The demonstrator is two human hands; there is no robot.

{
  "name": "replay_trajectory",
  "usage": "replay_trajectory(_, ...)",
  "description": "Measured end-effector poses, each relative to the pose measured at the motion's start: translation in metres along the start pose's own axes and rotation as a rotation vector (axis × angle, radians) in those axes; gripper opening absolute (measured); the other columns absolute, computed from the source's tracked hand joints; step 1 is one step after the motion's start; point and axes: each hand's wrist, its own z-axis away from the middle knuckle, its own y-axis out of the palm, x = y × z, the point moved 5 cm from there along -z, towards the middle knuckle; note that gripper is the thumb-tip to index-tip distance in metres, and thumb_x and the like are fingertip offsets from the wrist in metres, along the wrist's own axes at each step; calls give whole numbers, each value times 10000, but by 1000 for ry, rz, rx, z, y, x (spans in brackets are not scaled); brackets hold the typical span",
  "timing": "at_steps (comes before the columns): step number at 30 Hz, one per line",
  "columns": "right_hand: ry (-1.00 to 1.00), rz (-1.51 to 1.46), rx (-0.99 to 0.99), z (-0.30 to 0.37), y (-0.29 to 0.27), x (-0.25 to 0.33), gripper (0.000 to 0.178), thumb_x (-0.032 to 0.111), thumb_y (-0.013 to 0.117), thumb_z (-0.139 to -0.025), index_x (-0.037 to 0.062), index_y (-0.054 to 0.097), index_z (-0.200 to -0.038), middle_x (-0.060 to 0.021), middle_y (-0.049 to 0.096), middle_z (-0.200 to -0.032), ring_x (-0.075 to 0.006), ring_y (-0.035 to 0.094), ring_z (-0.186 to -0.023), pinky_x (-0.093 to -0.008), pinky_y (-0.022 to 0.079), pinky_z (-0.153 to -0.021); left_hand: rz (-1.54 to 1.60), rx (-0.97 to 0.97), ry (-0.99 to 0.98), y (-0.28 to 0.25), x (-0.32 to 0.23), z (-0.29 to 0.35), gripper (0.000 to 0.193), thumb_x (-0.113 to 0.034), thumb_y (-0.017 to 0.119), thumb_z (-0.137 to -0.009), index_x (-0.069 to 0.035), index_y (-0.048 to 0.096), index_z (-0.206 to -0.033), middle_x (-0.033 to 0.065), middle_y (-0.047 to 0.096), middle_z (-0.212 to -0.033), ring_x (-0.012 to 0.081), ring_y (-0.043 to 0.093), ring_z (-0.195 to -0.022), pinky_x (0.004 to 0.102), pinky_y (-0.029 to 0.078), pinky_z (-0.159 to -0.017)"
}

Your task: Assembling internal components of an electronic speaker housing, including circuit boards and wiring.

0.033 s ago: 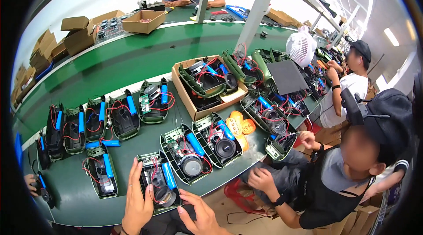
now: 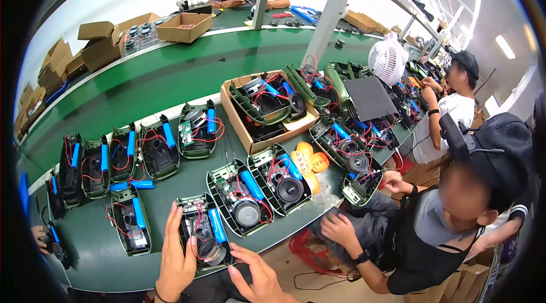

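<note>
A green speaker housing (image 2: 200,224) lies at the table's near edge between my two hands, its inside facing up. It holds a blue battery cell (image 2: 216,225), red wires and a round speaker driver (image 2: 212,253). My left hand (image 2: 177,263) is at its left side, fingers stretched, thumb over the inside. My right hand (image 2: 257,275) is at its lower right corner, fingers apart and fingertips by the rim. Neither hand grips anything. Just to the right lies another housing with a grey driver (image 2: 247,212), then one with a black driver (image 2: 290,190).
Several more open housings (image 2: 161,149) line the table's left. A cardboard box (image 2: 264,145) holds further housings, beside orange plastic parts (image 2: 310,162). At right a co-worker's hand (image 2: 393,181) touches a housing (image 2: 362,188). A white fan (image 2: 388,61) stands farther back.
</note>
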Motion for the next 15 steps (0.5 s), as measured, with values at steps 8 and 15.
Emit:
replay_trajectory(8, 1, 283, -334, -26, -79, -17, 211, 4, 708, -897, -9, 642, -1097, -122, 678, -1008, -170, 644, -806, -288, 527, -729, 25, -39, -27, -9, 10, -11, 572, -35, 563, -1003, 42, 378, -1538, 284, 358, -1623, 439, 379, -1497, 466, 300, -1226)
replay_trajectory(15, 208, 14, -383, -13, -91, -47, 196, 7, 634, -983, -14, 577, -1169, -75, 649, -1039, -108, 602, -847, -257, 524, -761, 51, -93, 41, -11, 11, -17, 572, -53, 615, -973, 8, 422, -1507, 273, 413, -1583, 442, 412, -1471, 462, 337, -1214)
